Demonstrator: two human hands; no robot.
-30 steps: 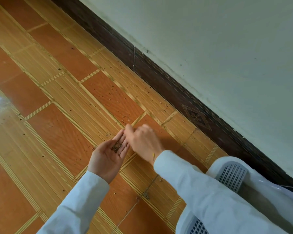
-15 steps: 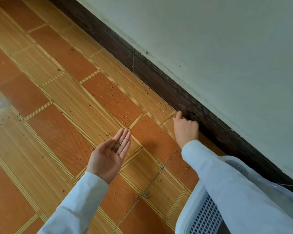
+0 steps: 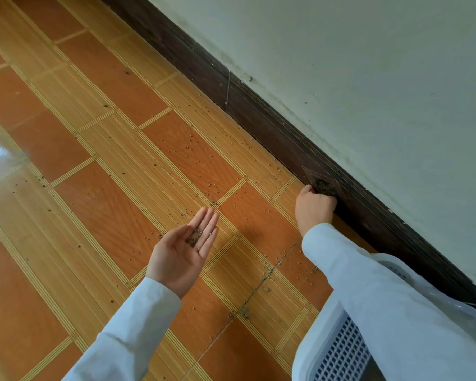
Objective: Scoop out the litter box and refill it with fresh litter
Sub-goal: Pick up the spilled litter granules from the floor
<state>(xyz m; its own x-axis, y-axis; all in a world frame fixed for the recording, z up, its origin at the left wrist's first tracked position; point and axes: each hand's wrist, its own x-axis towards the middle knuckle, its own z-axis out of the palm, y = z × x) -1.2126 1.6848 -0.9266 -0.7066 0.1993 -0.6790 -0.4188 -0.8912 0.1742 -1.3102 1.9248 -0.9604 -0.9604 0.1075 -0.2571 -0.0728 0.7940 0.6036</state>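
The litter box [image 3: 338, 350] sits at near right against the wall. Litter grains [image 3: 197, 235] rest in the flat, upturned left hand [image 3: 183, 250] — the right hand [image 3: 313, 207], fingers curled, touches the baseboard [image 3: 259, 119] — grip unclear.

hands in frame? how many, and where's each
2. Left hand is held palm up above the floor tiles, with litter grains on its fingers. Right hand is curled at the dark baseboard, by the floor edge. None seem hidden.
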